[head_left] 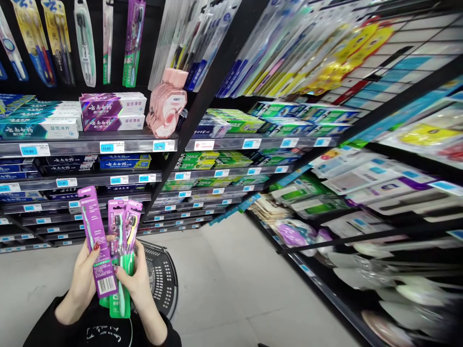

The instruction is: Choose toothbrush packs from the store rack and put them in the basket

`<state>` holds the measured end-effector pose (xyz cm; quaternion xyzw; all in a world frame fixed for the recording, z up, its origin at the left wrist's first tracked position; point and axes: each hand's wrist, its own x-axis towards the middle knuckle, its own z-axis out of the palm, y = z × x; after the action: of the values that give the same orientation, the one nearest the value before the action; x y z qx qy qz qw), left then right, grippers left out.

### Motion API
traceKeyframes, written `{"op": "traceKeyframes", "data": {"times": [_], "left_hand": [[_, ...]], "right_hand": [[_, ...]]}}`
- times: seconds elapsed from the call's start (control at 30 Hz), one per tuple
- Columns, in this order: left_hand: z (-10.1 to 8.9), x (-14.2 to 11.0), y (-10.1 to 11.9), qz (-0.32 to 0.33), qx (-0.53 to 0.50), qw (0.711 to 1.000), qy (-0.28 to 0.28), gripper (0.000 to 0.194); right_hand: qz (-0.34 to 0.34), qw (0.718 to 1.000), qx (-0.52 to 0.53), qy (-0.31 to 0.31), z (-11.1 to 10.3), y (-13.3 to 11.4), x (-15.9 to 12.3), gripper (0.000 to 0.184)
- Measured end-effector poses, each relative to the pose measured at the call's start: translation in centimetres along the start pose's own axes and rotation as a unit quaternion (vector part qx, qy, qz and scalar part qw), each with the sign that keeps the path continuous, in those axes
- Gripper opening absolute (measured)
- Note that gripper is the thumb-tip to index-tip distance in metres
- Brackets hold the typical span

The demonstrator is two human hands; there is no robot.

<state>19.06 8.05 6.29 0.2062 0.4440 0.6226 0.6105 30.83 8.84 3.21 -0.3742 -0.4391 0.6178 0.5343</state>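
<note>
My left hand [84,270] is closed on a purple toothbrush pack [96,241], its printed back with a barcode turned towards me. In my right hand [136,274] are toothbrush packs in purple and green, held by the thumb in front and the fingers behind. The front one [118,289] shows a mint-green brush with a dark head; another pack [132,222] behind it has a yellow-tipped brush. Both hands are side by side at chest height, and the packs overlap in the middle. How many packs lie behind is hidden.
Below my right hand a black basket [162,282] sits by the grey floor [231,270]. Ahead, shelves carry toothpaste boxes [113,121] and pink bottles [166,108], with toothbrush packs [133,43] hanging above. Another rack [318,274] with packaged goods runs along the right.
</note>
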Motion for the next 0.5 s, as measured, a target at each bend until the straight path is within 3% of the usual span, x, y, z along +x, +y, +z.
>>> {"op": "traceKeyframes", "data": {"times": [0.1, 0.2, 0.37, 0.5], "left_hand": [[-0.1, 0.5, 0.9, 0.045, -0.032, 0.998, 0.013, 0.029], [-0.5, 1.0, 1.7, 0.075, -0.024, 0.996, 0.044, 0.037], [-0.8, 1.0, 1.8, 0.042, -0.039, 0.998, 0.036, 0.037], [-0.2, 0.6, 1.2, -0.005, -0.049, 0.999, 0.013, 0.031]], "right_hand": [[0.006, 0.999, 0.002, 0.038, -0.5, 0.5, 0.3, 0.064], [0.029, 0.998, 0.027, 0.057, -0.9, 0.2, 0.5, 0.058], [0.018, 0.993, -0.013, 0.117, -1.3, -0.2, 0.7, 0.052], [0.015, 0.992, -0.034, 0.118, -1.6, 0.5, 0.8, 0.055]]}}
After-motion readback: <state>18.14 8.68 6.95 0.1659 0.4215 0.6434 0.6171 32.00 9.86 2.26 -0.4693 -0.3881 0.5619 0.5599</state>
